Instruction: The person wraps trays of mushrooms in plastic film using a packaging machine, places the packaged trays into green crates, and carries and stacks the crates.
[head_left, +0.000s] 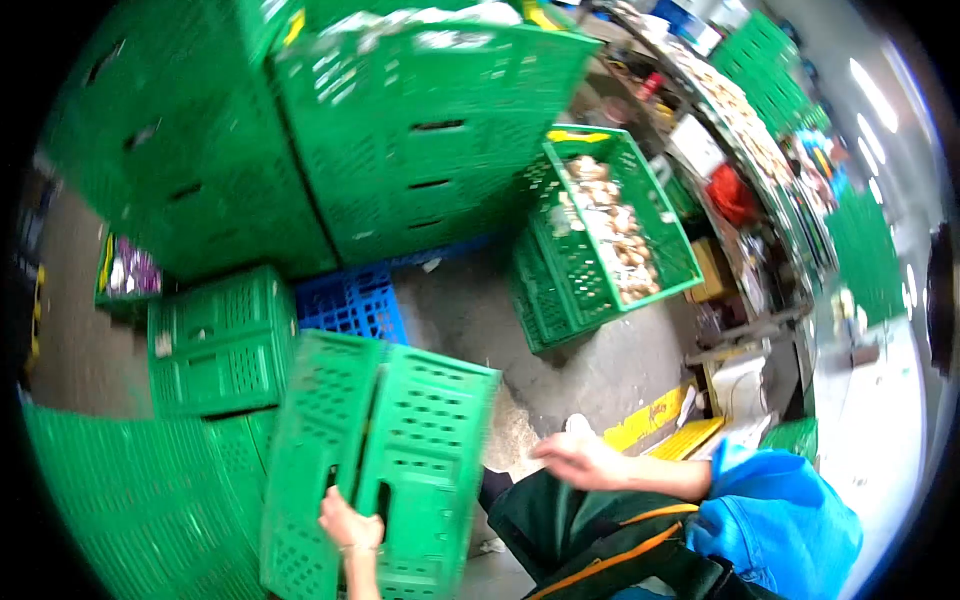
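Note:
Low in the view, my left hand [352, 524] is closed at the handle slots of two green plastic crates [428, 440] that stand side by side, close together. Its fingers reach into a slot, partly hidden. My right hand [582, 462] hangs free in front of my body, fingers loosely stretched and slightly blurred, touching no crate. Beyond it, a green crate of pale brown mushrooms [622, 235] rests on top of another green crate [545, 290].
Tall stacks of green crates [440, 130] stand ahead on a blue pallet [355, 305]. More green crates [215, 340] sit at left, near one holding purple produce [135, 268]. A long cluttered bench [745, 215] runs along the right; yellow floor marking [650, 420] lies below it.

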